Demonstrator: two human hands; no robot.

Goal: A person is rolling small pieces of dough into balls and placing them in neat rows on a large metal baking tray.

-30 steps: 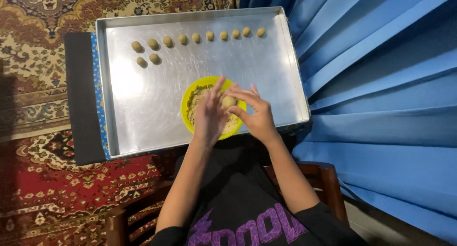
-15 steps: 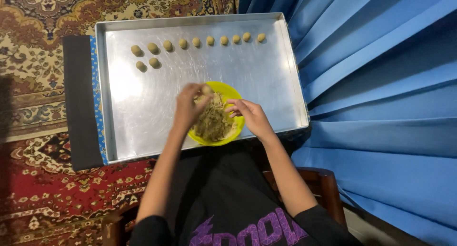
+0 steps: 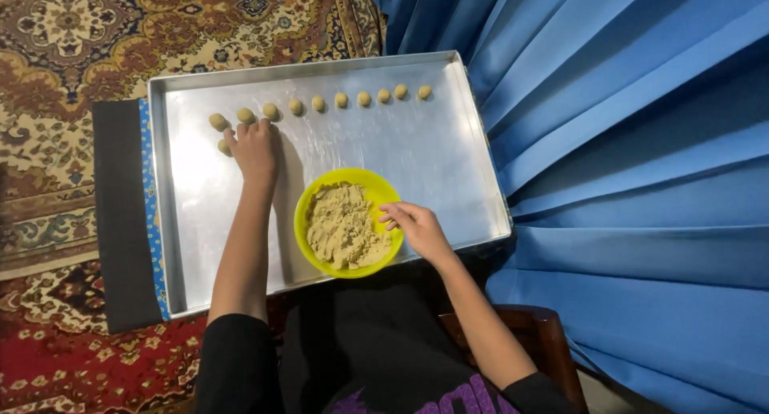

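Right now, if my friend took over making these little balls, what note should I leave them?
Left hand: flat on the metal tray, at the left end of the dough balls, over the short second row.
Right hand: fingers in the yellow bowl of dough, at its right edge.
Done: a row of dough balls along the tray's far side, plus one showing below it.
Left: the bowl holds plenty of dough.

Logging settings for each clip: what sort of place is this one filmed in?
Probably a room in a home, not a commercial kitchen: a patterned red and brown carpet covers the floor, pleated blue curtains hang at the right, and the large silver metal baking tray with small dough balls sits low over it.
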